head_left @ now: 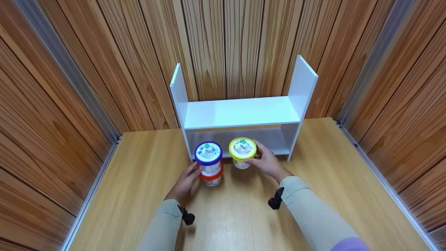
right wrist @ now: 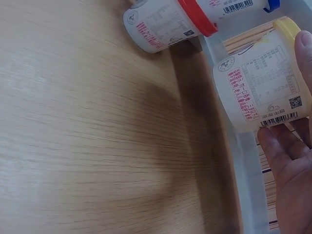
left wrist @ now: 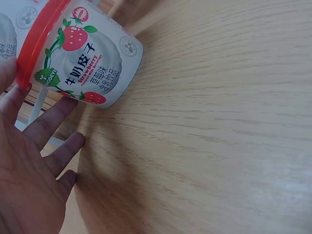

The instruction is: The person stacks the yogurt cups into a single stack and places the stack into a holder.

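A tub with a blue lid (head_left: pixel 208 152) stands on a strawberry milk tub with a red lid (left wrist: pixel 92 53), upright in front of the shelf's left part. My left hand (head_left: pixel 185 182) grips the blue-lidded tub low on its left side, thumb and index finger right at the red rim below. The other fingers (left wrist: pixel 63 153) of that hand spread beside the lower tub. In my right hand (head_left: pixel 267 164) is a tub with a yellow lid (head_left: pixel 243 149), held upright from its right side close to the lower shelf's front edge. Its printed back label shows in the right wrist view.
A white two-level shelf (head_left: pixel 240 113) with tall side panels stands at the back of the wooden table (head_left: pixel 146 167). Behind it rises a wood-panelled wall (head_left: pixel 240 45). More panelling (head_left: pixel 45 115) and metal rails close in both sides.
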Tool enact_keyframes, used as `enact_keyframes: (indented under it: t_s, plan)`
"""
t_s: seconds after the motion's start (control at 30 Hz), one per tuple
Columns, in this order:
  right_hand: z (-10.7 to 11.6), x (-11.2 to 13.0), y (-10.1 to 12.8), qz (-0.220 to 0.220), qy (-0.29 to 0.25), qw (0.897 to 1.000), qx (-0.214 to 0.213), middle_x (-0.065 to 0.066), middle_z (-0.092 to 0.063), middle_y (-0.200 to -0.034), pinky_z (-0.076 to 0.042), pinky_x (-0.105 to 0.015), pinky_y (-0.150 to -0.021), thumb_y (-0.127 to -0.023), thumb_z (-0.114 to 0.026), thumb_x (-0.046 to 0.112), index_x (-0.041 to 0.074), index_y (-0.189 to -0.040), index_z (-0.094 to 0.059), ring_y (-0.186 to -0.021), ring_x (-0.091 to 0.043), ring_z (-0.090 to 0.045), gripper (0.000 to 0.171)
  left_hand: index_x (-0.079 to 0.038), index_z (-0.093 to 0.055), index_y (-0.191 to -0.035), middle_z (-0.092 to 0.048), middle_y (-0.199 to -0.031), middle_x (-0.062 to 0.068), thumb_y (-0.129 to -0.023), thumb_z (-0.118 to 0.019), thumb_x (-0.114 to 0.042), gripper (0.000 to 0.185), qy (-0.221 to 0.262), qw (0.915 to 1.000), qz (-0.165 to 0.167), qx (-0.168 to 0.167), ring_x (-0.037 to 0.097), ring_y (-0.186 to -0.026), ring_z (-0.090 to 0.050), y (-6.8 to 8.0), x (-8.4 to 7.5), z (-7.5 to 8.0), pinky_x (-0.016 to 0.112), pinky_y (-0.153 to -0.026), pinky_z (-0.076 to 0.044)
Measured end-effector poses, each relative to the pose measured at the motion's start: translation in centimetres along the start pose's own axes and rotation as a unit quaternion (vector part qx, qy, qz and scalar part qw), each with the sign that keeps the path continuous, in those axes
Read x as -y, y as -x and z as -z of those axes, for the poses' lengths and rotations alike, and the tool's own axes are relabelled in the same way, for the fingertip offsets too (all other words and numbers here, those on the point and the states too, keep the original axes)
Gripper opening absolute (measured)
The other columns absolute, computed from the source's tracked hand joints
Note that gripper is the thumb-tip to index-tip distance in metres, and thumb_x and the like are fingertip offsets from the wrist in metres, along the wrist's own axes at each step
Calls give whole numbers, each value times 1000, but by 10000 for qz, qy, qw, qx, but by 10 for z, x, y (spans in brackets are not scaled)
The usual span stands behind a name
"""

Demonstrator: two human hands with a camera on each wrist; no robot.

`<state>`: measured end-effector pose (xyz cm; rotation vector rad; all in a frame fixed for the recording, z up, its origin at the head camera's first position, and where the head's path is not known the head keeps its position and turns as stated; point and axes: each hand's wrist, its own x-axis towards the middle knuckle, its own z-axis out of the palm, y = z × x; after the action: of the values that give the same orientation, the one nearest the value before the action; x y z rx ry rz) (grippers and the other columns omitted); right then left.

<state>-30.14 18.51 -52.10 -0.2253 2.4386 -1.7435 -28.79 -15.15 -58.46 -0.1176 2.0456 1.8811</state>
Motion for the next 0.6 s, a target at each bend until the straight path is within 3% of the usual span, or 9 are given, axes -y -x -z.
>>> enact_keyframes:
  t_s: [0.23,0.47,0.6]
  plan:
    - [1,3,-2,109,53,9999,-6,-9,-41,-156,-44,-45,-110,-81,-86,32,16,-160,-29,-142,-33,-42,99,-38,-39,-155,-31,-164,-4,-97,-60,-52,64,-15,10000,11,-5,32,-155,-12,0,1,0,67,-119,-8]
    - [1,7,-1,446,-87,9990,18,-14,-43,-154,-44,-45,-110,-84,-83,16,8,-159,-28,-140,-34,-44,93,-33,-36,-158,-30,-164,4,-96,-61,-52,69,-22,9997,218,-140,36,-154,-11,-1,0,-1,69,-118,-5]
    - [2,9,0,351,-1,9994,-14,-11,-43,-154,-44,-44,-109,-84,-83,20,12,-159,-29,-141,-33,-43,93,-34,-36,-157,-29,-165,2,-96,-61,-53,69,-3,9996,253,-124,35,-155,-10,-1,0,-1,69,-118,-5]
